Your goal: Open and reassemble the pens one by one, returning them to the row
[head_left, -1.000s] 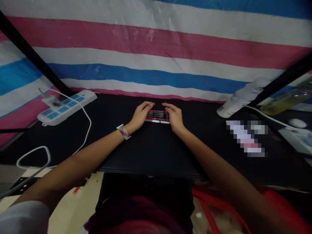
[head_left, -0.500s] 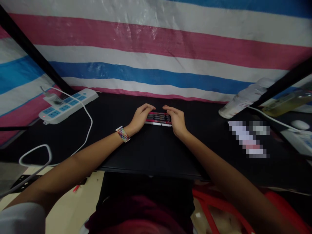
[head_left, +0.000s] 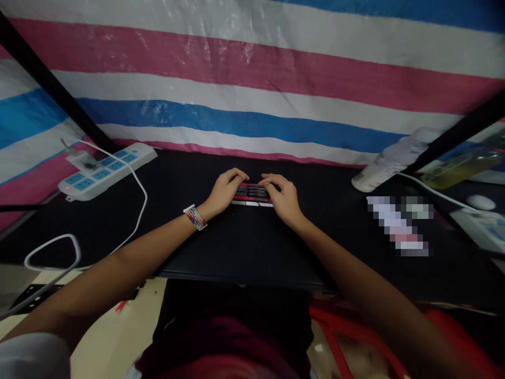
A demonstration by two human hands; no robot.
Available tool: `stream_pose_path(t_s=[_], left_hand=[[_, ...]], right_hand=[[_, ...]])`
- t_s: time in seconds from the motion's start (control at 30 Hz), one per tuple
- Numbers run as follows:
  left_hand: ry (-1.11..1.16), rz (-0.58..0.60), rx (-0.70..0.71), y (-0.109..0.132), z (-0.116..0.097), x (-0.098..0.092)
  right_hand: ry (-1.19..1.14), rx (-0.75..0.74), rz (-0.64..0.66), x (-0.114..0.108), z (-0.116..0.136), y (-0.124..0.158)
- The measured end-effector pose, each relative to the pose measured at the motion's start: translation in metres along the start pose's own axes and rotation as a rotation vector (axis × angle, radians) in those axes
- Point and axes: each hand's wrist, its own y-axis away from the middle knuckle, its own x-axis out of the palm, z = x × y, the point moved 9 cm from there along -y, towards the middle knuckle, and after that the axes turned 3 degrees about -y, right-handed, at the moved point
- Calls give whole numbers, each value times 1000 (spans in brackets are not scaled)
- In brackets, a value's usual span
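Observation:
Several pens, dark, pink and white, lie side by side in a row on the black table. At their left ends rests my left hand, a colourful band on its wrist, fingers curved round the ends. My right hand is bent over the right ends, with its thumb at the top of the row. Both hands hold the bundle between them; the pen ends are hidden under the palms and fingers.
A white power strip with a plug and white cable stands at the left. To the right are a bottle, a blurred-out item, a bottle of yellowish liquid and a second power strip. A striped sheet hangs behind.
The right thumb and fingers have shifted a little left over the pens, covering more of their right ends. The whole view has moved slightly.

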Motion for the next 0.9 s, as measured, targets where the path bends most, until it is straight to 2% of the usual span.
stream_pose_path(t_s=[0.13,0.23,0.33,0.43,0.53,0.67,0.8,0.9], left_hand=[[-5,-5,-20,-3,3,-2],[-7,-10,11,-4,4,-3],[-17,-7,48,-4,3,-2],[-18,2,57,-3,4,-1],[-16,9,61,-4,6,0],[-37,-6,102,-4,5,-1],[-112,-26,191,0,-10,-4],[-213,-17,267,5,-28,-5]], right_hand=[[198,-326,213,18,43,15],[250,-452,357,32,60,27],[235,-484,421,38,67,33],[233,-491,410,35,70,32],[286,-491,400,31,69,29],[386,-529,484,33,69,31],[409,-559,562,38,69,35],[370,-551,565,39,67,35]])
